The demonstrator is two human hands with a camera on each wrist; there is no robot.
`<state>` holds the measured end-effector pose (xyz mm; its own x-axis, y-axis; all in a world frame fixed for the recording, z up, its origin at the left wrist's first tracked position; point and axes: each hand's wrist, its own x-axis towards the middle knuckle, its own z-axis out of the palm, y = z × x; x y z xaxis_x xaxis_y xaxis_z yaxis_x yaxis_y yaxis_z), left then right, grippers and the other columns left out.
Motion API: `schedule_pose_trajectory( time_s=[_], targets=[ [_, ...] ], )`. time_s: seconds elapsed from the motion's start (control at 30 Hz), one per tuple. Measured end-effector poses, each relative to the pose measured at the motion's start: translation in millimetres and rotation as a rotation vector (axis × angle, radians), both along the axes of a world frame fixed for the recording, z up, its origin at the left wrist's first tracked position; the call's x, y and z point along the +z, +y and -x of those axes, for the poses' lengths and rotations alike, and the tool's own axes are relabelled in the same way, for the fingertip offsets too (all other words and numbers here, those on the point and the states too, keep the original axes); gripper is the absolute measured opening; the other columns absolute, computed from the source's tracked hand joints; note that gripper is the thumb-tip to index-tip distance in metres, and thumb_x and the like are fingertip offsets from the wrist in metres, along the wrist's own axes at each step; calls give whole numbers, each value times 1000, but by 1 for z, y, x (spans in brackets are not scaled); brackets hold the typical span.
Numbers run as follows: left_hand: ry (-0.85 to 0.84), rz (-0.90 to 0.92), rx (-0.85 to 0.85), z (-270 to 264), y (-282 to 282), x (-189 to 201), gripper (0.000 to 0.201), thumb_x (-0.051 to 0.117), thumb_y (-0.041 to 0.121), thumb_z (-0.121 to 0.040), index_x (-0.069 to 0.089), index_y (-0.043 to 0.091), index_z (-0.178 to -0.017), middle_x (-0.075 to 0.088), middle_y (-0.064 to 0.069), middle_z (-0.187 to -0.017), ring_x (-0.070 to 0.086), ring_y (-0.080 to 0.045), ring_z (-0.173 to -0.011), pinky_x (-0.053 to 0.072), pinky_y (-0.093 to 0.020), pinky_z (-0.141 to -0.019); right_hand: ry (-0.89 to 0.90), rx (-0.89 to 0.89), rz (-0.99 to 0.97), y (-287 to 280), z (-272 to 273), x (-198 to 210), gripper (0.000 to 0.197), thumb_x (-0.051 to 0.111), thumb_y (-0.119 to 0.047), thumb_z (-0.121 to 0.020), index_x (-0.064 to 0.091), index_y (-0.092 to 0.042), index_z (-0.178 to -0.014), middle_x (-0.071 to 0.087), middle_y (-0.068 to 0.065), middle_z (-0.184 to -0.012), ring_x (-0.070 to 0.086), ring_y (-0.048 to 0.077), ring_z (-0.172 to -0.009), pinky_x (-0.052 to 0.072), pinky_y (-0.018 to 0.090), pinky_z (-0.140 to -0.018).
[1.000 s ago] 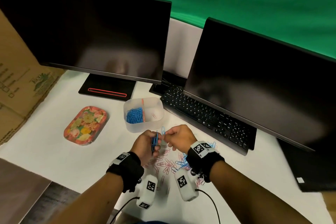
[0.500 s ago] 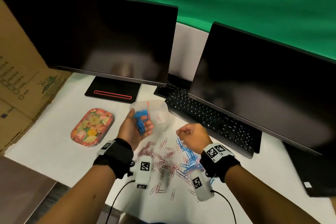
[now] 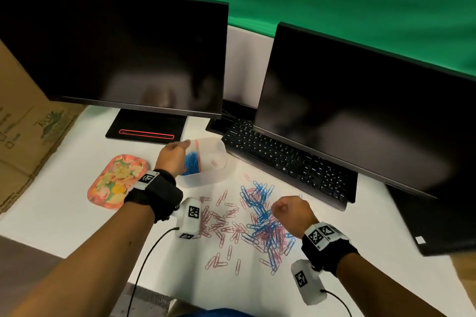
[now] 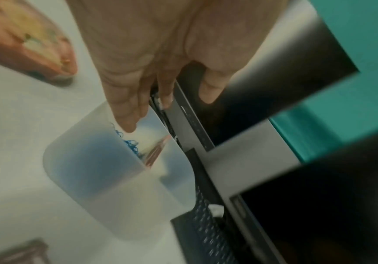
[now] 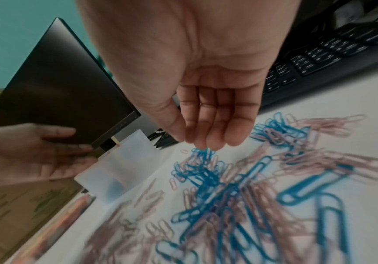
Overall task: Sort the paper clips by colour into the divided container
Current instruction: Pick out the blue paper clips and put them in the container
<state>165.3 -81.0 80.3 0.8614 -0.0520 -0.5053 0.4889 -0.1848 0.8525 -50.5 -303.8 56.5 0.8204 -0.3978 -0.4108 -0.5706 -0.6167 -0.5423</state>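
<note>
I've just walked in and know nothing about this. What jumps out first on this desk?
A scatter of pink and blue paper clips covers the white table in front of two dark monitors. The left hand reaches over a translucent divided container, whose left compartment holds a heap of blue clips. The right hand hovers over the mixed pile, fingers loosely bent and holding nothing.

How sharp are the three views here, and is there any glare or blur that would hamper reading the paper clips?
Head view: mostly sharp, blue and pink paper clips legible, faint reflections on the dark monitors. Left wrist view: heavily motion-blurred, divided container smeared. Right wrist view: clips under the right hand readable, nearest ones smeared and stretched.
</note>
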Motion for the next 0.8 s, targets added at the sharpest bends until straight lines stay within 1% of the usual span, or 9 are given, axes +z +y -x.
schedule_pose_trajectory(
  time_s=[0.07, 0.1, 0.17, 0.2, 0.3, 0.37, 0.47, 0.7, 0.8],
  targets=[
    [-240, -150, -130, 21, -6, -2, 19, 65, 25, -88, 62, 19, -106, 63, -9, -115, 61, -27, -103, 50, -41, -95, 16, 29, 17, -1, 9, -8, 24, 51, -13, -86, 73, -20, -83, 72, -1, -87, 66, 16, -81, 54, 25, -73],
    [-323, -183, -248, 35, -10, -1, 11, 66, 20, -87, 64, 21, -98, 66, -6, -105, 64, -24, -93, 53, -37, -88, 31, 49, 20, 1, 14, -12, 23, 51, -14, -87, 73, -20, -85, 71, -3, -85, 66, 16, -80, 53, 23, -72],
    [-421, -245, -574, 68, -19, -6, 9, 65, 14, -87, 66, 22, -90, 68, 1, -90, 64, -16, -78, 55, -28, -74, 55, 110, 48, 5, 24, -20, 21, 50, -16, -87, 70, -23, -83, 69, -5, -80, 65, 16, -77, 53, 24, -70],
    [-452, -293, -742, 85, -25, -9, 10, 64, 13, -87, 67, 22, -90, 68, 4, -88, 63, -12, -75, 54, -25, -71, 61, 142, 71, 8, 30, -23, 20, 50, -18, -87, 68, -23, -79, 69, -5, -78, 65, 17, -75, 54, 27, -71],
    [-581, -484, -1102, 123, -39, -33, 14, 58, 18, -87, 67, 26, -95, 66, 8, -96, 60, -9, -79, 48, -21, -75, 114, 200, 143, 17, 47, -32, 21, 50, -28, -84, 56, -22, -65, 62, -6, -69, 60, 17, -70, 52, 28, -66],
    [-610, -604, -1232, 138, -46, -53, 19, 55, 21, -88, 65, 25, -103, 63, 3, -106, 60, -17, -95, 44, -23, -79, 174, 231, 176, 24, 56, -36, 19, 55, -36, -83, 62, -20, -75, 66, -4, -80, 63, 18, -78, 49, 27, -68],
    [-608, -743, -1344, 149, -52, -74, 23, 51, 24, -89, 62, 24, -110, 58, -2, -116, 55, -24, -109, 45, -32, -87, 242, 249, 223, 34, 61, -43, 23, 57, -37, -84, 66, -17, -91, 69, 3, -96, 64, 23, -91, 50, 28, -74],
    [-600, -807, -1321, 137, -56, -79, 16, 52, 23, -88, 62, 19, -100, 57, -5, -112, 56, -27, -106, 46, -35, -84, 223, 171, 240, 40, 57, -53, 19, 50, -25, -85, 63, -14, -95, 67, 9, -104, 63, 27, -99, 46, 27, -73],
    [-536, -785, -1290, 130, -53, -83, 14, 54, 22, -87, 62, 17, -98, 56, -6, -112, 57, -26, -104, 47, -34, -85, 221, 130, 163, 36, 53, -52, 13, 49, -20, -84, 61, -17, -88, 67, 7, -100, 63, 25, -93, 47, 25, -72]
  ],
)
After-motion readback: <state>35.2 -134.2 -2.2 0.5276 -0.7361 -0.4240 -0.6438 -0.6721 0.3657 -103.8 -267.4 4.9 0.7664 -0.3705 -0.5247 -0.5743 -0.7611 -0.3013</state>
